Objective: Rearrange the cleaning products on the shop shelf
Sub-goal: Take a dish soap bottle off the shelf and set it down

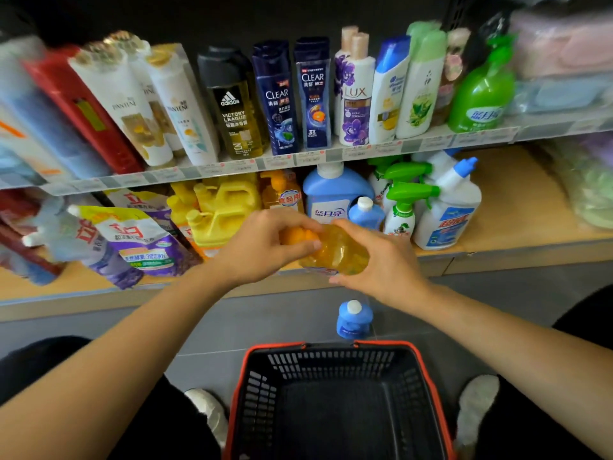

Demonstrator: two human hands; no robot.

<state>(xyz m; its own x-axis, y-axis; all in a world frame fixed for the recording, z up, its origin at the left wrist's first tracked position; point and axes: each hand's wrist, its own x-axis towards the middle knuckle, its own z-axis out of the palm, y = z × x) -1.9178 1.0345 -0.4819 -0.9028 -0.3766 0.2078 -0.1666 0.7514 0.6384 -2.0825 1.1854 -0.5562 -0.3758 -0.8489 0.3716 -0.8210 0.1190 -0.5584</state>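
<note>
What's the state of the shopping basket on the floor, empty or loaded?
Empty: the shopping basket shows only its bare black bottom and slotted walls, nothing inside.

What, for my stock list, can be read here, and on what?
"PANTENE": white bottle
"adidas VICTORY LEAGUE": black bottle
"CLEAR": left navy bottle, right navy bottle; "3X" on the latter
"LUX": flowered bottle
"蓝月亮": blue jug
Price tags: too blurred.
Yellow bottle, in left hand and right hand: label unreadable.

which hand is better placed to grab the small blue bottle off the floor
Right, probably. The right hand is directly above the small blue bottle; the left hand is farther off and grips the cap end of the yellow bottle, so it could keep that.
</note>
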